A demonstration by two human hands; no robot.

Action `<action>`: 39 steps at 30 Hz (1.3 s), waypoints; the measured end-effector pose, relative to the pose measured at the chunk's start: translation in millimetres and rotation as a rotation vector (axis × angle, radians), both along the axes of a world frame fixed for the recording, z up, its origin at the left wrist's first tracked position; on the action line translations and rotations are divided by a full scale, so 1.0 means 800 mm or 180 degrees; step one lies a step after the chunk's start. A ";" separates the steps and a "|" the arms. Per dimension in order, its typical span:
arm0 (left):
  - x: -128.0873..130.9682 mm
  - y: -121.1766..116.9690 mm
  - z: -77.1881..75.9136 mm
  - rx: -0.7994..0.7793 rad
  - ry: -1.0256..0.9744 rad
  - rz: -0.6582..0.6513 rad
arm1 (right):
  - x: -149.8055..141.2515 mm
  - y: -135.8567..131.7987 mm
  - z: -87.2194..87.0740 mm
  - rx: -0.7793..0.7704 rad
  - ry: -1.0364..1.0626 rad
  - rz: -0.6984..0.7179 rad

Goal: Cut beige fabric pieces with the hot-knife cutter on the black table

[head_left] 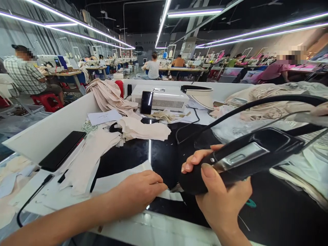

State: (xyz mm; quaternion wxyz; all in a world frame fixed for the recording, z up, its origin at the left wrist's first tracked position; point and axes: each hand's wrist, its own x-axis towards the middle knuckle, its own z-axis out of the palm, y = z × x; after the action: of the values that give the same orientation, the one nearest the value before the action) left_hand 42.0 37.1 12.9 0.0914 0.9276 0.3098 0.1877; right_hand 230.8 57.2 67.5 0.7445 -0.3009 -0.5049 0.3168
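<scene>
My right hand [217,191] is wrapped round the handle of a black corded hand tool [246,157], whose tip points down at the black glossy worktop [166,153]. My left hand [138,191] lies knuckles up on the worktop beside the tool's tip, fingers curled and pressing on a thin pale piece of fabric [120,177]. What the fingertips pinch is hidden. A black cable [256,104] arches away from the tool to the right.
Beige fabric pieces [138,128] and scraps lie on the left of the worktop, with a dark phone [63,150] on the white ledge. A white box-shaped machine [164,97] and another phone [147,102] stand behind. A lace fabric heap [269,102] fills the right. Other workers sit at distant tables.
</scene>
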 end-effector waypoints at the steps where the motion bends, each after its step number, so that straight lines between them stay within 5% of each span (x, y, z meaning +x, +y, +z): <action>1: 0.002 -0.001 -0.001 -0.0037 0.0053 0.0028 | 0.000 -0.001 -0.001 0.0011 -0.0005 0.0021; 10: -0.005 -0.007 -0.017 -0.0011 -0.0226 0.0067 | 0.000 -0.006 -0.011 0.0014 0.0102 0.0112; 39: -0.005 -0.011 -0.017 0.0017 -0.0394 0.0025 | -0.021 0.007 -0.016 -0.0115 0.0186 0.0183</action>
State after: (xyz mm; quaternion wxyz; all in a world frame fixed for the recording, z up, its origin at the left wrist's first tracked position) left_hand 38.0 28.5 -1.0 0.1071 0.9132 0.3067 0.2459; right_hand 213.8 63.1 54.5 0.7440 -0.2902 -0.4856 0.3557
